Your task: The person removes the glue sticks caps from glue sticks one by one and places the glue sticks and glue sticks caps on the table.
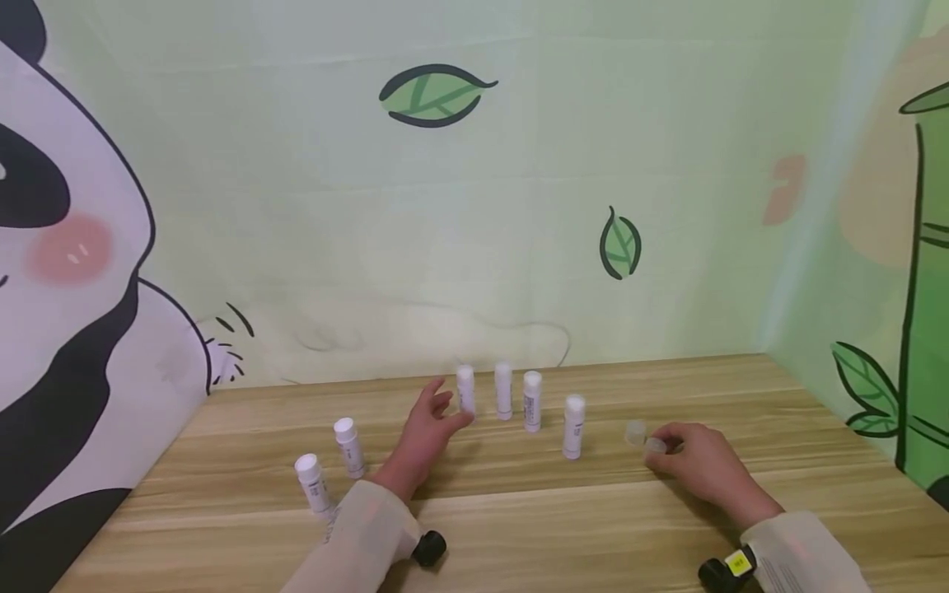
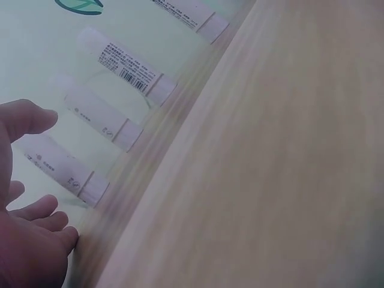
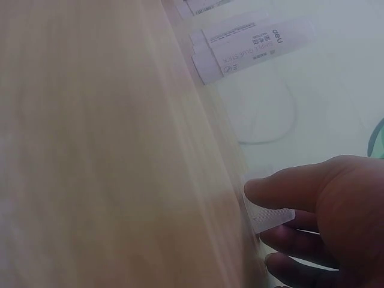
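Several white glue sticks stand upright on the wooden table. My left hand (image 1: 426, 435) reaches to the leftmost of the back group, a glue stick (image 1: 465, 387), with thumb and fingers spread. In the left wrist view that glue stick (image 2: 57, 168) shows between the thumb and the fingers, and I cannot tell whether they touch it. My right hand (image 1: 704, 465) pinches a translucent ribbed cap (image 3: 270, 217) between thumb and fingers, low at the tabletop. Just beyond it stands a second translucent cap (image 1: 635, 431).
Two glue sticks, one front left (image 1: 312, 483) and one behind it (image 1: 349, 449), stand left of my left forearm. Right of the back group, another glue stick (image 1: 574, 427) stands between my hands. A printed cloth backdrop (image 1: 519, 206) rises along the table's far edge.
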`<state>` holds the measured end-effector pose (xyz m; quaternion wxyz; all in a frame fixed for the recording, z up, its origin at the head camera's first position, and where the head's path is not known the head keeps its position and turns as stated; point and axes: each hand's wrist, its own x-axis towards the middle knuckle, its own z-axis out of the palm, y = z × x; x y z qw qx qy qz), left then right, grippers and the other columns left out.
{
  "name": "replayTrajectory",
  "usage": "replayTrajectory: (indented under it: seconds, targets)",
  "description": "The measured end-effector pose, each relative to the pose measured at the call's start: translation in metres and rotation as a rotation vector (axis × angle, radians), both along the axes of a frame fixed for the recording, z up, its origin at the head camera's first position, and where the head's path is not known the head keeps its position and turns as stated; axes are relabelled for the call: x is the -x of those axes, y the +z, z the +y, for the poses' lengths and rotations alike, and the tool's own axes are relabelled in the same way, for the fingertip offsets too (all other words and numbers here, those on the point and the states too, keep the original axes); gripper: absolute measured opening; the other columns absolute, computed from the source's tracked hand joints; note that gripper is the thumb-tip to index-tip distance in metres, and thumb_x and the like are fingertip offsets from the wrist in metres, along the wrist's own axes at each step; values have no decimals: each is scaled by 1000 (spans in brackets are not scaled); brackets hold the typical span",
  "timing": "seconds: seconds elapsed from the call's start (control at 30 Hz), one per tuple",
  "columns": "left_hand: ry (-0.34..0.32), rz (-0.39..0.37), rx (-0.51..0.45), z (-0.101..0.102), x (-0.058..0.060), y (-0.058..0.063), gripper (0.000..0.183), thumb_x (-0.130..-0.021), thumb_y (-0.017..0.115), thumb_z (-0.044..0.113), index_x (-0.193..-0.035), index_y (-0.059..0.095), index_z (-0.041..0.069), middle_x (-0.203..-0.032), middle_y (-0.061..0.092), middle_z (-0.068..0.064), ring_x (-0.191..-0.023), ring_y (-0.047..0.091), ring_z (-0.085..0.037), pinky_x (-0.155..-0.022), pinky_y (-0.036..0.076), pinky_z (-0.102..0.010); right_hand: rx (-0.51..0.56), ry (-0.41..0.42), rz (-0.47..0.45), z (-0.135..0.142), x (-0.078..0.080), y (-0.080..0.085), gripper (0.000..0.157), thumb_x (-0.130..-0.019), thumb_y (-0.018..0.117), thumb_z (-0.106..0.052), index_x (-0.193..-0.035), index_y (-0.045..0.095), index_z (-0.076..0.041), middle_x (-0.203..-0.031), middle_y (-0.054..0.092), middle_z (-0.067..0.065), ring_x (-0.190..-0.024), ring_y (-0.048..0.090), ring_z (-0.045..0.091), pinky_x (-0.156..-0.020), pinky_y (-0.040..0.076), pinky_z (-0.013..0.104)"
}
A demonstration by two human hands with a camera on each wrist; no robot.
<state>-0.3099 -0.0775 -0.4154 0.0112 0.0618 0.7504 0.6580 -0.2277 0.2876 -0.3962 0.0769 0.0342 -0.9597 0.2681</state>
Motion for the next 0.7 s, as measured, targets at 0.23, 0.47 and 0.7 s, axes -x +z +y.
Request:
replayTrajectory:
  seconds: [0.23,0.47,0.7]
  targets:
    - [-17,16,18,3,2,0,78,-88,69,17,-152,26,16,-150,39,-21,-141,32,-40,-111,35,-54,-8,-1,1,0,0,1,33,-82,75,-29,-102,69,-3,-91,69,4,-86,61,20,-73,48,37]
    - [-14,31,32,5,3,0,67,-89,67,14,-148,35,16,-143,48,-20,-135,42,-38,-106,40,-53,-3,0,1,1,1,-1,34,-81,75,-29,-102,69,-3,-90,69,3,-86,61,19,-73,47,37]
    - [-28,51,20,6,0,2,59,-92,63,9,-146,39,11,-139,51,-23,-131,47,-40,-104,43,-53,-2,-4,3,1,1,-2,32,-81,75,-28,-101,69,-4,-90,69,3,-86,61,19,-75,48,37]
